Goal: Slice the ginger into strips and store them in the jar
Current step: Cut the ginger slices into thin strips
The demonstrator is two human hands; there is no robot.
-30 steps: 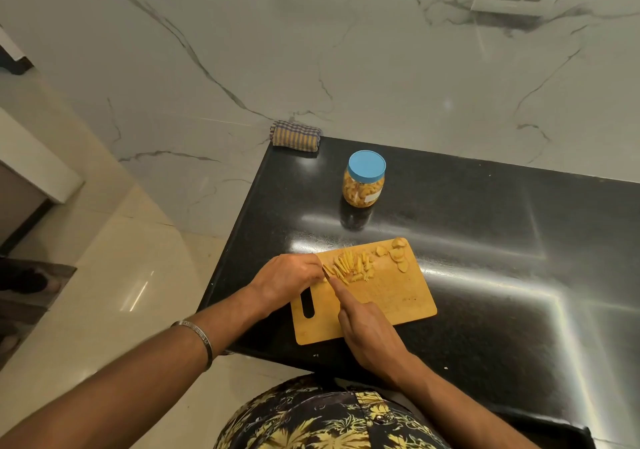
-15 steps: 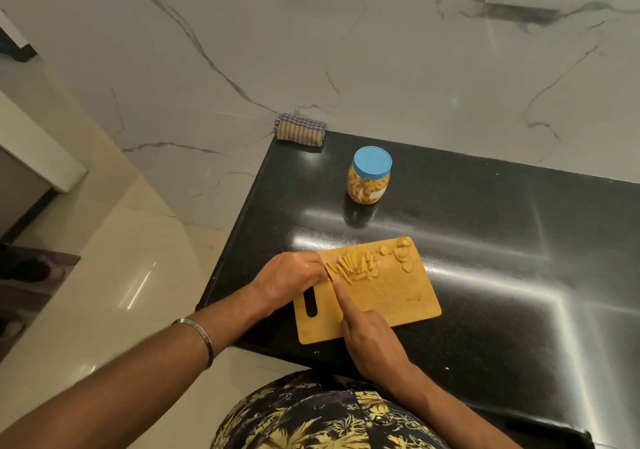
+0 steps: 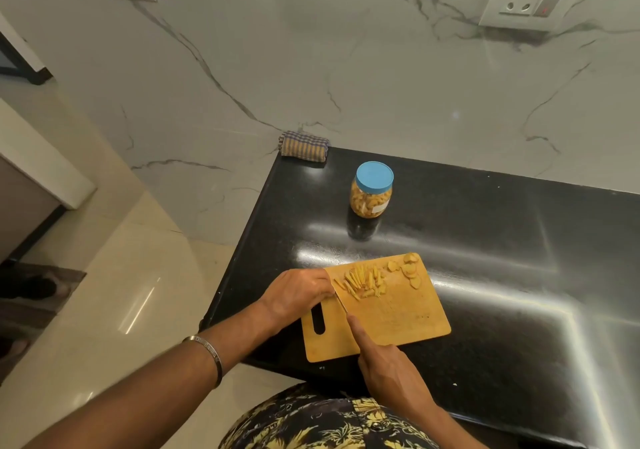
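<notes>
Several ginger strips [image 3: 360, 280] are lying near the cutting board's [image 3: 398, 317] far edge, round slices [image 3: 410, 268] waiting beside them. Left hand [image 3: 298, 291] is curling over a hidden piece; right hand [image 3: 391, 362] is gripping the knife [image 3: 341, 301], forefinger along it. Ginger is probably firm, fibrous, slippery, so pinching low seems wise.

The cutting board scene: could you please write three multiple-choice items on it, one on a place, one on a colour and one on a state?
1. Where do the uncut ginger slices lie on the cutting board?
A. far right corner
B. beside the handle slot
C. near edge

2. What colour is the jar lid?
A. red
B. blue
C. white

3. What is the jar's state?
A. open
B. tipped over
C. upright with lid on

Key: 1 A, the slices sit at the corner beyond the ginger strips; 2 B, the lid shows blue; 3 C, it stands capped on the black counter.
</notes>
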